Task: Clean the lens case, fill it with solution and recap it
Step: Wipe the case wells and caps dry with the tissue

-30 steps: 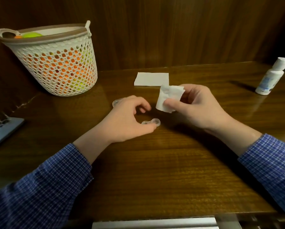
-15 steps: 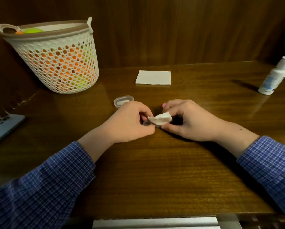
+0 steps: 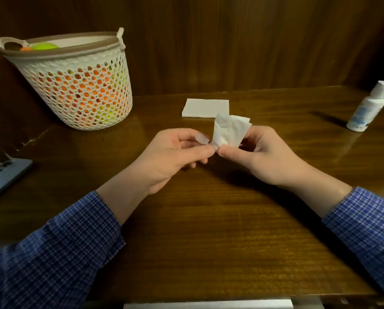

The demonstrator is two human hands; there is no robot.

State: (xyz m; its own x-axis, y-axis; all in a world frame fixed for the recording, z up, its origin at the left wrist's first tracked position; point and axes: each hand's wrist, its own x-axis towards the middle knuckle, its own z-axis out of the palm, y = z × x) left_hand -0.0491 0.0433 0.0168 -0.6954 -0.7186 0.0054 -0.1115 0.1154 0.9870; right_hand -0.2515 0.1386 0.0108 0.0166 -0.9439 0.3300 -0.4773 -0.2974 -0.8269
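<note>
My left hand (image 3: 175,152) is raised above the wooden table (image 3: 208,230) and pinches the small clear lens case (image 3: 202,138) between thumb and fingers. Only one translucent end of the case shows. My right hand (image 3: 260,157) pinches a crumpled white tissue (image 3: 228,132), whose lower corner meets the case at my left fingertips. The white solution bottle (image 3: 364,108) with its white cap stands at the far right of the table, well away from both hands. The case's loose cap is hidden.
A folded white tissue (image 3: 205,108) lies flat just beyond my hands. A white perforated basket (image 3: 75,85) holding orange and green things stands at the back left. A phone (image 3: 1,175) lies at the left edge. A wood-panelled wall rises behind the table.
Both hands have lifted from the table surface, the left bringing the lens case up and the right the tissue. The tissue now stands upright against the case.
</note>
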